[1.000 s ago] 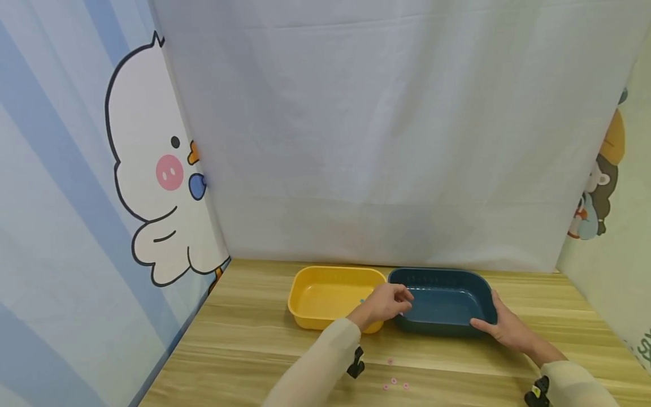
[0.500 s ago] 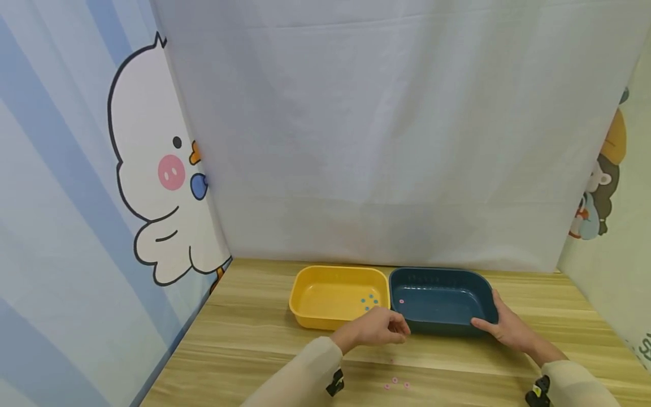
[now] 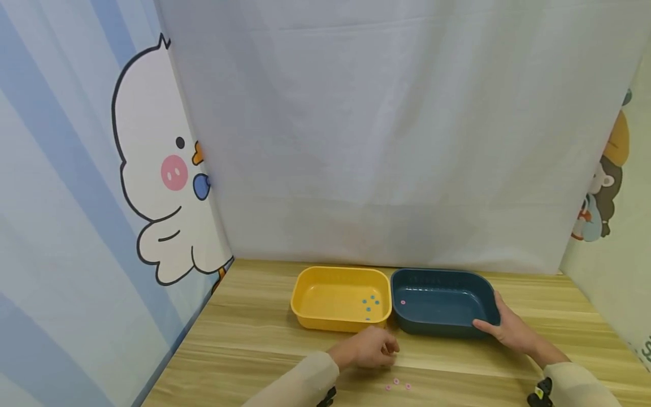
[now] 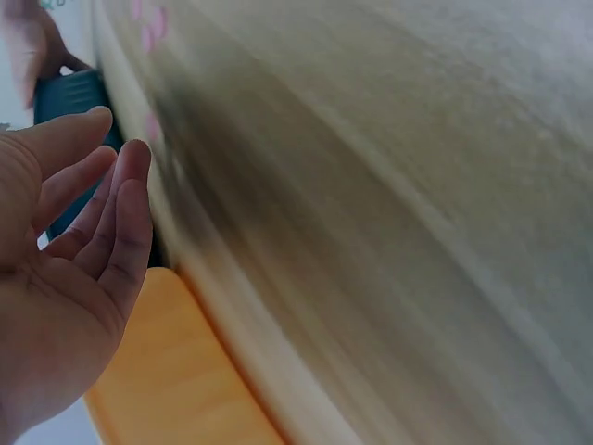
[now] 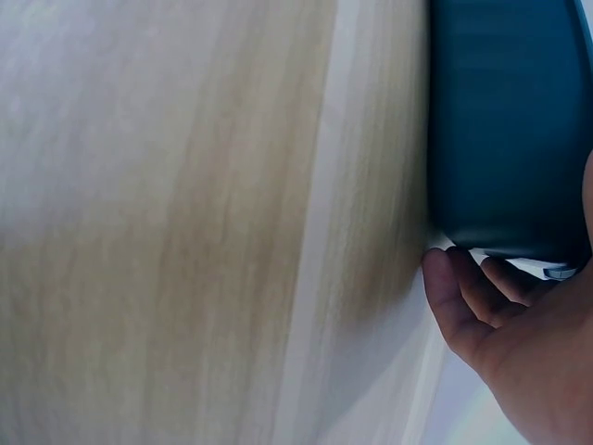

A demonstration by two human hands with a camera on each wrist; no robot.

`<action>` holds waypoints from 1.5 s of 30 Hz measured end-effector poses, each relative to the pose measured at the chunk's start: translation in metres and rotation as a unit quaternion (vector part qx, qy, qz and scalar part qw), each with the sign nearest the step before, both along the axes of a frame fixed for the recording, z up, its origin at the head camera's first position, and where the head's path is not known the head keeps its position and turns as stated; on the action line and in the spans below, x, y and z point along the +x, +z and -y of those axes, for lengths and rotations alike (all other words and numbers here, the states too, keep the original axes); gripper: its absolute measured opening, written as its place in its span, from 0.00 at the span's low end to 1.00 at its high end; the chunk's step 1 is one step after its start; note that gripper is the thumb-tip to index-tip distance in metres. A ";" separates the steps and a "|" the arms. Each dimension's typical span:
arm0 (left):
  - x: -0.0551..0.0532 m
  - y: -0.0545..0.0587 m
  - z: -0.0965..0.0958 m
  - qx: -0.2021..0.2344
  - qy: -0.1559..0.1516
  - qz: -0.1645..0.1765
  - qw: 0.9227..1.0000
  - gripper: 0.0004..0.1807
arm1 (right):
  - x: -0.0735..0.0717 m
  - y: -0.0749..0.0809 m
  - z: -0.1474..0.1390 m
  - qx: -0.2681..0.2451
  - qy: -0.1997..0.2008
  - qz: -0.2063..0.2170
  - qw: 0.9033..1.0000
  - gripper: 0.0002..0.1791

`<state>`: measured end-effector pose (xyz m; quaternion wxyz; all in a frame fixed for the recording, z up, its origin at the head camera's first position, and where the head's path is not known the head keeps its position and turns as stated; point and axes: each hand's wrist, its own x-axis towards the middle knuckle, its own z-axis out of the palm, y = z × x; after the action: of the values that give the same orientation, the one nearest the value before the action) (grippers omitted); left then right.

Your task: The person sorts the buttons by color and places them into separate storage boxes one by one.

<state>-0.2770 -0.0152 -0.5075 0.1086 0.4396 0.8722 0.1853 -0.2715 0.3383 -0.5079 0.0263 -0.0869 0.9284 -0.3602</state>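
Note:
My left hand (image 3: 373,347) hovers low over the wooden table in front of the yellow basin (image 3: 325,299), fingers loosely bent and holding nothing. A small pink ring (image 4: 153,126) lies just past its fingertips in the left wrist view; the hand hides it in the head view. Several more pink rings (image 3: 396,381) lie closer to the table's front. My right hand (image 3: 511,328) grips the right end of the dark blue basin (image 3: 442,308), thumb at the near rim and fingers along the end wall. Inside that basin sits one pink ring (image 3: 403,302).
Several small blue rings (image 3: 368,309) lie in the right part of the yellow basin. Both basins stand side by side on the wooden table (image 3: 244,339), near the grey-white curtain (image 3: 376,141) behind. Printed cloths hang at left and right.
My left hand has come from over the gap between the basins, back and down toward the pink rings. A pink ring now shows in the dark blue basin. The right hand stays put.

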 end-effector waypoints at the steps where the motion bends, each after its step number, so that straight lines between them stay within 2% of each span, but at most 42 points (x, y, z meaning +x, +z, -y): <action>1: 0.000 -0.002 -0.001 -0.005 -0.001 -0.005 1.000 0.09 | 0.000 0.000 0.000 0.000 0.000 0.000 1.000 0.59; 7: -0.003 -0.011 -0.005 -0.033 -0.015 -0.038 0.999 0.08 | 0.000 -0.001 0.000 0.002 -0.002 0.015 1.000 0.59; 18: -0.003 -0.013 -0.008 -0.036 -0.029 -0.032 0.998 0.03 | 0.000 -0.003 -0.001 0.003 -0.001 0.018 1.000 0.59; 26: -0.005 -0.013 -0.006 -0.029 -0.032 -0.056 0.998 0.02 | 0.000 -0.002 -0.001 -0.006 -0.001 0.000 1.000 0.59; 35: -0.005 -0.013 -0.003 -0.029 -0.023 -0.052 0.998 0.02 | -0.001 -0.001 0.000 -0.015 -0.001 -0.004 1.000 0.59; 45: -0.004 -0.013 -0.003 -0.012 -0.015 -0.027 0.999 0.07 | -0.002 -0.003 -0.002 -0.013 -0.003 -0.002 1.000 0.59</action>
<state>-0.2814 -0.0122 -0.5203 0.0927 0.4560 0.8703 0.1616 -0.2740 0.3404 -0.5113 0.0220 -0.0857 0.9239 -0.3722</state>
